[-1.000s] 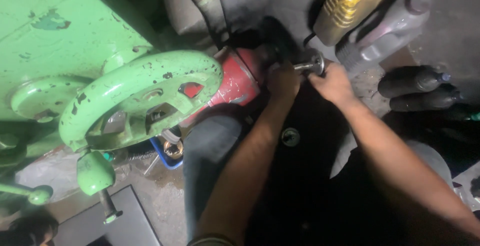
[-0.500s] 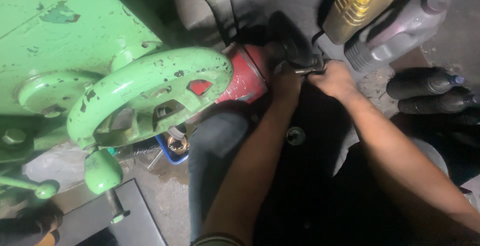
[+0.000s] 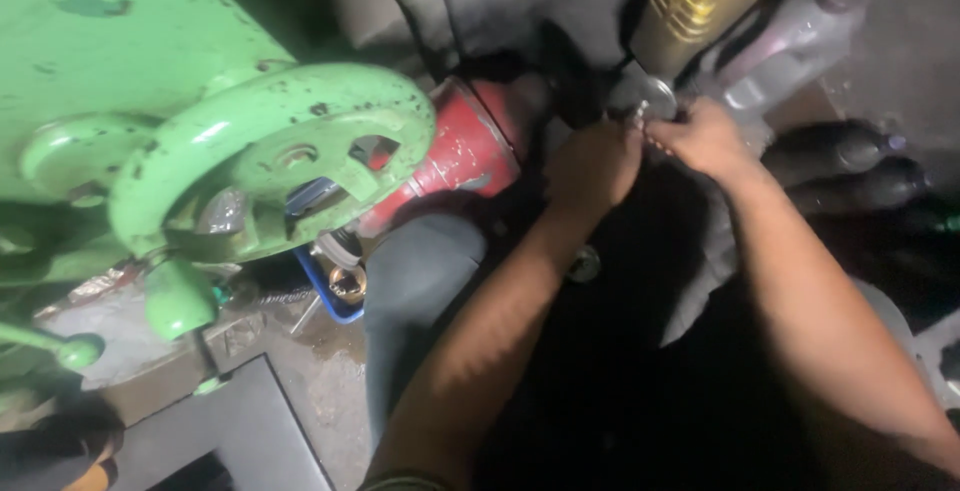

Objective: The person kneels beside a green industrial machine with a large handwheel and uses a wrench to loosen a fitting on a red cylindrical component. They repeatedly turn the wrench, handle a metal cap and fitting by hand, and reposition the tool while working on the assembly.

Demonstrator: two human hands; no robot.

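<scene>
Nearest the camera, two bare forearms reached up out of the dark lower part of the view, over a grimy concrete floor [image 3: 330,391] with a flat grey metal plate [image 3: 235,426] at its lower left edge. A small blue plastic tray [image 3: 335,296] sat just beyond that plate, under the big green cast-iron handwheel [image 3: 265,156] of a green machine (paint chipped in many spots).

Further up, the left hand [image 3: 590,166] was curled shut around the dark head end of a red-bodied power tool [image 3: 460,146] that lay on the floor beside the handwheel. The right hand [image 3: 705,136] was almost touching the left, its fingertips pinched on a small shiny metal fitting [image 3: 650,101] at the tool's head; whether that piece was a nut or a key was hard to tell in the blur.

Farthest off stood a yellow ribbed plastic bottle [image 3: 690,11] and, just beside it, a grey plastic bottle [image 3: 790,36] leaning.
</scene>
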